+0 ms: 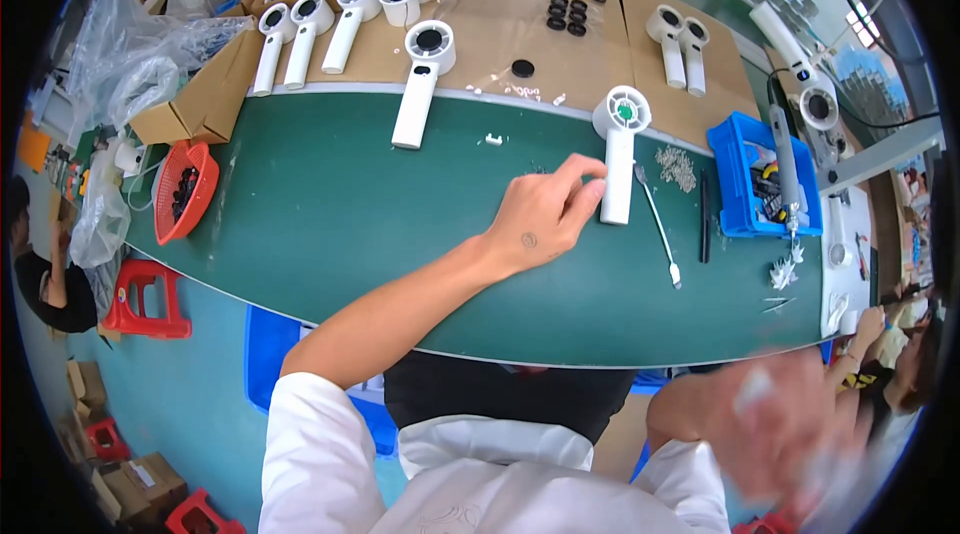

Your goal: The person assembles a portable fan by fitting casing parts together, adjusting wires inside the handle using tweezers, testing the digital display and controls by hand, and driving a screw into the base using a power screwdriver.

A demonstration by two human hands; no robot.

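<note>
On the green bench lies a white handheld fan (620, 174), its round head open and a green part showing inside. My left hand (545, 212) is at the left side of its handle, with index finger and thumb bent closed against the handle's edge. Down at the right, off the bench's front edge, my right hand (795, 424) is smeared by motion. A whitish patch shows in it, too blurred to name. Right of the fan lie a thin white-ended stick (657, 224), a pile of small metal parts (676, 167) and a black rod (705, 217).
Several white fans, one of them (424, 84) nearest, lie toward the back. Black round caps (568, 16) sit on cardboard. A blue bin (742, 196) of tools stands right, beside a hanging electric screwdriver (782, 154). A red basket (186, 192) holds black parts at left.
</note>
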